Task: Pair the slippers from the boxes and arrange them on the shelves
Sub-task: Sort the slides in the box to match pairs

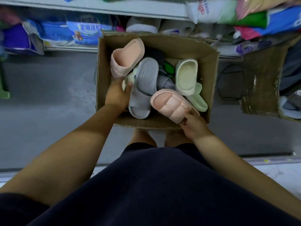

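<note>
An open cardboard box (210, 75) stands on the floor in front of me with several loose slippers inside. My right hand (193, 123) grips the near end of a pink slipper (169, 103) at the box's front right. A second pink slipper (126, 57) leans at the back left. My left hand (118, 93) is inside the box at the left, its fingers curled round a pale cream slipper (128, 79) beside a grey slipper (144, 85). Pale green slippers (186, 75) lie at the right.
White shelves (97, 8) run along the back, stocked with packaged goods and pale slippers (141, 25) on the low shelf. A second cardboard box (260, 82) sits at the right. A green stool leg (4, 93) is at the far left. Grey floor lies around the box.
</note>
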`<action>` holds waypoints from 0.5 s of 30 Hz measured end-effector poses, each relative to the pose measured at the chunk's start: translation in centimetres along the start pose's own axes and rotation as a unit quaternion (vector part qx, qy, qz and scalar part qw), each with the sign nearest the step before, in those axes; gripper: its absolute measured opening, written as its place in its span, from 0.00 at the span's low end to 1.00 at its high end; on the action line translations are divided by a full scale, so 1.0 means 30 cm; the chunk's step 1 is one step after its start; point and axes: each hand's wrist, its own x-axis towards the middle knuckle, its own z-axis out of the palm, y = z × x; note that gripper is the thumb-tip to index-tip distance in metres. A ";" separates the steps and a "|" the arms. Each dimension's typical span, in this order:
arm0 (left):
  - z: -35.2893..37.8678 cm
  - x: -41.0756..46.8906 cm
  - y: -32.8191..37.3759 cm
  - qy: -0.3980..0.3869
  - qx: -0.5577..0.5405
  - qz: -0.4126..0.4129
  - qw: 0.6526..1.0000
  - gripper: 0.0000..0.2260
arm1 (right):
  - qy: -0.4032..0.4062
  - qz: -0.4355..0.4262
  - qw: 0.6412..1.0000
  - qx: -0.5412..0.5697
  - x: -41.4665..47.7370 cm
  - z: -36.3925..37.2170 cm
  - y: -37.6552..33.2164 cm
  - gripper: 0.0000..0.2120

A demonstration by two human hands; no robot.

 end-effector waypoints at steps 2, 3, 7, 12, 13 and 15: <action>-0.036 0.089 -0.001 0.011 0.039 0.029 0.999 0.16 | 0.001 0.011 1.000 0.013 -0.018 0.005 -0.009 0.16; -0.049 0.136 -0.008 0.010 0.071 0.044 0.996 0.16 | -0.002 0.012 1.000 0.014 -0.016 0.009 -0.006 0.16; -0.060 0.333 -0.095 -0.067 0.209 0.047 0.974 0.25 | -0.014 0.025 1.000 -0.005 -0.009 0.061 -0.028 0.17; -0.077 0.422 -0.116 -0.131 0.334 0.120 0.926 0.31 | 0.002 0.071 0.997 -0.005 0.033 0.188 -0.089 0.08; -0.084 0.407 -0.097 -0.108 0.330 0.129 0.929 0.28 | 0.011 0.069 0.998 -0.004 0.041 0.209 -0.097 0.09; -0.087 0.384 -0.085 -0.055 0.316 0.124 0.939 0.21 | 0.030 0.055 0.998 -0.012 0.054 0.236 -0.114 0.13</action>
